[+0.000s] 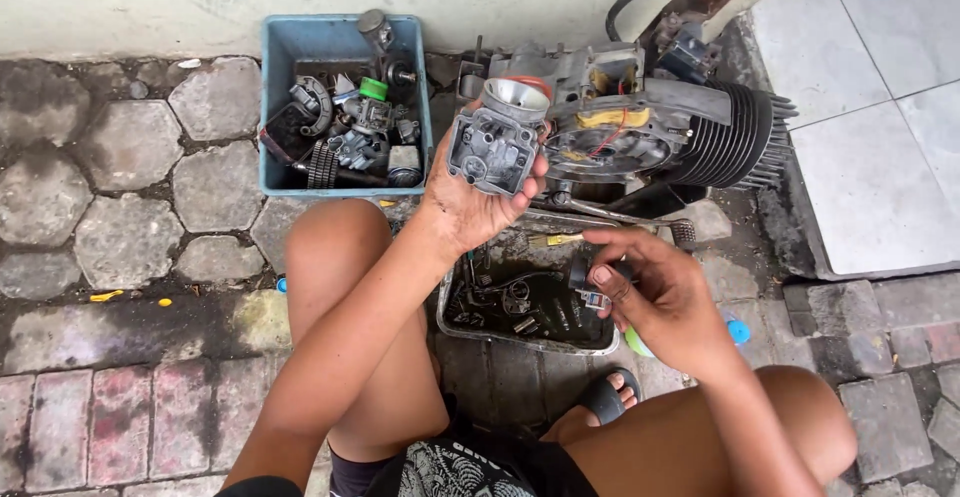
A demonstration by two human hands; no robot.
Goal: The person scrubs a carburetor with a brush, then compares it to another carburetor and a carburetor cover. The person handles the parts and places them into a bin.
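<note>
Carburetor reassembly looks underway: left hand [470, 207] grips the carburetor body [495, 142], right hand [655, 297] pinches a small part [592, 292] above the oily tray [450, 322]; seating it calls for careful alignment.

Patterned black shorts [470, 467], dark sandal [603, 400]

The carburetor [495, 142] sits just above the centre of the frame, a grey cast-metal body, grimy, tilted with its open underside facing the camera and its round flared mouth pointing up. Lower right of centre is a small dark part [592, 287], with a bit of metal and blue showing, too small to identify.
</note>
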